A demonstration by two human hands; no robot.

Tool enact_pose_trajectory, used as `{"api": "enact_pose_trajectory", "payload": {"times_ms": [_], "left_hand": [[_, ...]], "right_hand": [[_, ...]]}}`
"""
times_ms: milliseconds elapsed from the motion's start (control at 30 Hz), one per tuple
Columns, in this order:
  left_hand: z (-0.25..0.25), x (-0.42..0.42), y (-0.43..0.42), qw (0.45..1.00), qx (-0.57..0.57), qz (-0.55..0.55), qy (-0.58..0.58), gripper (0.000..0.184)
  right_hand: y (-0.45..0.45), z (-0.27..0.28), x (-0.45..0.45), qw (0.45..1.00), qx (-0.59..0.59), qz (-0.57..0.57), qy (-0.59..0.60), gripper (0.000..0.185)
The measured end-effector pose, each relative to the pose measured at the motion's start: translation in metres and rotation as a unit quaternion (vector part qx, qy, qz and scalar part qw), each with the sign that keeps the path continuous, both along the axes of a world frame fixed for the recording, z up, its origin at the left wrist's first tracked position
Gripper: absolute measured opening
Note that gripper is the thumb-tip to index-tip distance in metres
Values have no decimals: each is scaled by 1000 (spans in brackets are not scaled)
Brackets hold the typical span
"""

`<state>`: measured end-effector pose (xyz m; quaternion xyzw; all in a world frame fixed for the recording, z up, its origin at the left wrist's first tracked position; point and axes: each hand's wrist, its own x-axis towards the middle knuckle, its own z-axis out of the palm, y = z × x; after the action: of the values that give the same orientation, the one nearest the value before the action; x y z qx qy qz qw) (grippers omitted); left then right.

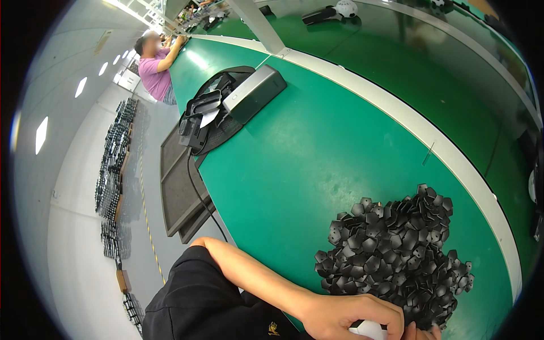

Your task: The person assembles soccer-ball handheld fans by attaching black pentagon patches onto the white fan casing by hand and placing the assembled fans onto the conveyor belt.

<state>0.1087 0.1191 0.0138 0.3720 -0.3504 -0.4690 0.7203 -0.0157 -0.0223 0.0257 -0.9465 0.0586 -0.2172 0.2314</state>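
One smooth, rounded white-and-black piece [371, 329] sits pinched in our left hand [348, 310] beside heaped black plastic pentagons [391, 243], which a straying knuckle could scatter; our right hand's [422, 333] grip we cannot tell.

**Green worktable [272, 164] in a bright, pale-walled workshop**

At the left of the view, a whitish wall [73, 243], bent into a curve by the wide lens. Above it, a grey ceiling [54, 85] with a receding row of white light panels [41, 136]. Below, smooth grey floor [148, 133], marked by a thin yellowish line [150, 226]. Between line and wall, long rows of dark stacked goods [113, 158], partly on brown bases, too small to tell exactly. Beside the worktable, dark flat trays [181, 187]. Along its far side, a pale curved rail [416, 126]; beyond, a glossy dark-green surface [408, 73]. Near the top, a light metal post [255, 22]. Soft glare on the tabletop.
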Motion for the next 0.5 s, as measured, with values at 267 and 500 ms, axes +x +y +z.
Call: {"api": "enact_pose_trajectory", "payload": {"times_ms": [267, 500], "left_hand": [[1, 1, 0, 1000, 6, 5, -11, 18], [-9, -3, 2, 999, -3, 12, -39, 24]], "right_hand": [[-29, -23, 10, 993, 55, 64, -76, 13], [-5, -4, -21, 996, 90, 1, 24, 18]]}}
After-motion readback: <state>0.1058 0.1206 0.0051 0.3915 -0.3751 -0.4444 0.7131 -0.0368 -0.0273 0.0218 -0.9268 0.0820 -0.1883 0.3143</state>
